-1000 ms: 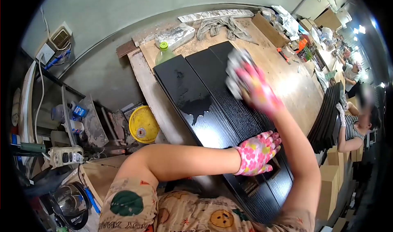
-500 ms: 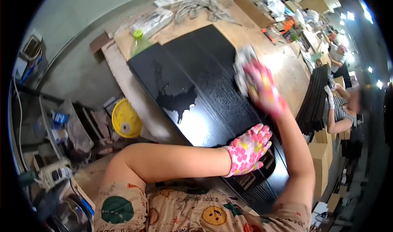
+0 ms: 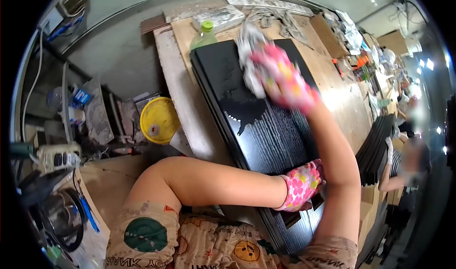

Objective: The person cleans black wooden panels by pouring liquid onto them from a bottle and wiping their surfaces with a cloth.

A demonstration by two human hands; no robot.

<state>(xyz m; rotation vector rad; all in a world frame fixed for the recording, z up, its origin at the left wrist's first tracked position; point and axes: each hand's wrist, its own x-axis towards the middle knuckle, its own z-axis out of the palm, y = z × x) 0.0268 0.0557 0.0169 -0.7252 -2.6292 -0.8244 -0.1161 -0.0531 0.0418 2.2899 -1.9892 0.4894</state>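
Note:
In a pink flowered glove, my right hand (image 3: 287, 81) presses a grey-and-white rag (image 3: 251, 55) onto the far part of a black wood-grain board (image 3: 270, 140). Both hand and rag are smeared by motion. A dark wet patch (image 3: 242, 110) lies on the board just below the rag, and the surface nearer me shines with streaks. My left hand (image 3: 301, 187), gloved alike, rests at the board's near right side. Its fingers are mostly hidden behind my right forearm. Beneath it is a small dark brown piece whose kind I cannot make out. The board seems to lie on other black boards.
A green-capped bottle (image 3: 204, 35) stands by the board's far left corner. A yellow bucket (image 3: 159, 120) is on the left below the table edge. At right, a person's gloved hand (image 3: 389, 150) touches a stack of black boards (image 3: 375, 143). Clutter lines the table's far right.
My right hand and the rag have moved left across the board toward its far end. My left hand, earlier spread flat, has turned and gone partly behind my right arm. The view has shifted.

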